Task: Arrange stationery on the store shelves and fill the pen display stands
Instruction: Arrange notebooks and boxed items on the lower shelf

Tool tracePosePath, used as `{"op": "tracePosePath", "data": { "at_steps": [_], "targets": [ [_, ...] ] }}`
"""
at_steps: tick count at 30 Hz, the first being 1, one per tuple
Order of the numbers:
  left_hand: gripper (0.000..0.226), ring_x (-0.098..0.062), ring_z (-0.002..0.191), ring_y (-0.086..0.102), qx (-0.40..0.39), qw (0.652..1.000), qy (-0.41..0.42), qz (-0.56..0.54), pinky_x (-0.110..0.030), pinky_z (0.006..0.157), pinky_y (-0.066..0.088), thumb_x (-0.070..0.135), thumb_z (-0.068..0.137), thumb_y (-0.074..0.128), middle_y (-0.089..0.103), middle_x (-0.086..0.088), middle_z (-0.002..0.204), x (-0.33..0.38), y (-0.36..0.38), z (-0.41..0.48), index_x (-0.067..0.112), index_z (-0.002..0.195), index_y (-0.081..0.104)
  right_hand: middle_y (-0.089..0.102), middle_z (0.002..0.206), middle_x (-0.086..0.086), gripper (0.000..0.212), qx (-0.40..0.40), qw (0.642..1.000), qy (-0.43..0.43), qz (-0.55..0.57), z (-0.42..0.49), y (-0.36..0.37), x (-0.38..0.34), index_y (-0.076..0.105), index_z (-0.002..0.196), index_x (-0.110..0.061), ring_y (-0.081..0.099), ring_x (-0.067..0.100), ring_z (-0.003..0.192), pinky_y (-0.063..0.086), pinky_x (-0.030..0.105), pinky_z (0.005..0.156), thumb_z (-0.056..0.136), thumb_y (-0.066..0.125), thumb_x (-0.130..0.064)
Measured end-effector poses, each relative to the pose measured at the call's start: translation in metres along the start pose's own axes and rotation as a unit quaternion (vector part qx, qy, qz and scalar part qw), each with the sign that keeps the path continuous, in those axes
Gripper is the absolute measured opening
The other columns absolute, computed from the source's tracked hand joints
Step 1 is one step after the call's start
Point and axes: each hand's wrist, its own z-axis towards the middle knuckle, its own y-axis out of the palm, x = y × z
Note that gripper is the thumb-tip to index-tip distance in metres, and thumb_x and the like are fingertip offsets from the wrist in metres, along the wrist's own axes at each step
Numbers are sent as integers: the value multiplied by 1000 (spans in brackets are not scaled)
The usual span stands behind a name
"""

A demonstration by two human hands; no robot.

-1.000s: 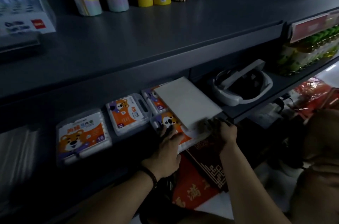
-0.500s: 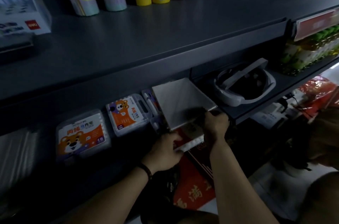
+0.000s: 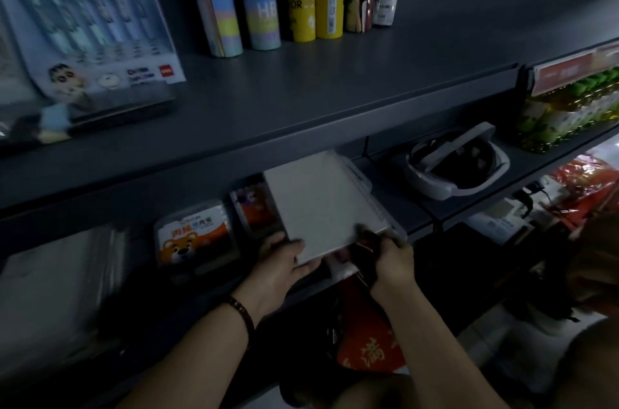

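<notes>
Finding: both hands hold one spiral notebook [image 3: 321,204] by its near edge. The left hand [image 3: 281,263] grips the near left corner, thumb on the cover. The right hand [image 3: 392,261] is curled round the near right corner. Something dark and red shows beneath that hand, but I cannot tell what it is.

Position: the notebook sits tilted in the lower shelf [image 3: 412,204] opening, its far edge just under the upper shelf lip [image 3: 301,140]. It overlaps an orange marker case [image 3: 254,204] and a clear case edge [image 3: 397,231]. The bear-print case [image 3: 192,237] lies to the left, apart from the notebook.

Risks, as judged:
- The coil binding could snag the clear case and drag it off the shelf.
- The far edge could strike the upper lip if it is raised.
- Pushing the notebook inward could shove the marker case out of line.
- Dim light makes it hard to check alignment.
</notes>
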Motion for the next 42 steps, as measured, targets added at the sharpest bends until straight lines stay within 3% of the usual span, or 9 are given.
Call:
{"op": "tracePosePath", "data": {
  "at_steps": [3, 7, 13, 18, 21, 26, 30, 35, 42],
  "targets": [
    [27, -36, 112, 69, 20, 1000, 16, 16, -35, 73, 64, -6, 104, 50, 73, -18, 123, 11, -32, -27, 3, 125, 64, 73, 79, 19, 26, -78, 997, 17, -16, -29, 12, 7, 61, 70, -2, 72, 32, 66, 64, 42, 61, 93, 68, 10],
    [28, -34, 105, 72, 32, 999, 27, 11, -36, 73, 64, -7, 103, 50, 76, -14, 114, 18, -83, -64, 8, 116, 70, 80, 97, 16, 20, -117, 991, 7, -62, -67, 25, 18, 75, 96, 1, 77, 36, 87, 63, 51, 81, 78, 81, 9],
    [31, -34, 104, 71, 73, 997, 33, 7, -39, 72, 64, -7, 102, 55, 74, -13, 120, 33, -165, -112, 12, 124, 66, 76, 79, 14, 15, -139, 982, -10, -130, -107, 52, 55, 74, 93, -1, 74, 28, 71, 60, 47, 76, 92, 65, 11],
    [27, -29, 94, 70, 104, 991, 65, 53, -48, 87, 60, -7, 101, 58, 78, -5, 93, 61, -236, -159, 16, 96, 72, 75, 75, 16, 15, -214, 954, 19, -210, -130, 94, 94, 70, 104, -2, 75, 27, 62, 56, 31, 55, 91, 71, 5],
    [21, -31, 99, 67, 142, 984, 69, 87, -52, 90, 59, -7, 97, 64, 73, -13, 99, 76, -280, -177, 11, 92, 72, 75, 72, 13, 10, -258, 938, 18, -232, -151, 127, 114, 74, 94, -6, 74, 22, 59, 54, 26, 49, 88, 77, 2],
    [17, -31, 97, 67, 177, 973, 66, 133, -39, 76, 64, -3, 92, 72, 68, -21, 105, 86, -357, -174, -10, 108, 70, 71, 69, 12, 14, -282, 929, 29, -238, -177, 180, 154, 74, 91, -6, 68, 23, 52, 52, 27, 48, 87, 76, 7],
    [17, -36, 100, 70, 229, 960, 101, 127, -28, 67, 61, -1, 94, 72, 72, -23, 111, 84, -393, -165, 2, 110, 72, 73, 66, 5, 13, -304, 918, 16, -254, -185, 208, 183, 74, 90, -6, 69, 20, 55, 55, 25, 49, 87, 77, 7],
    [14, -22, 73, 48, 225, 935, 118, 248, -36, 65, 36, 3, 76, 69, 53, -10, 70, 81, -414, -160, -7, 81, 62, 76, 74, 6, 11, -335, 898, -34, -283, -190, 223, 201, 80, 87, -9, 66, 21, 68, 54, 29, 59, 87, 79, 2],
    [26, -25, 88, 75, 241, 912, 135, 302, -46, 75, 58, 27, 61, 75, 80, -3, 91, 82, -417, -160, 44, 80, 79, 77, 75, -13, 24, -371, 851, -154, -338, -189, 230, 215, 75, 87, -20, 71, -2, 73, 56, 15, 71, 85, 81, 3]
  ]
}}
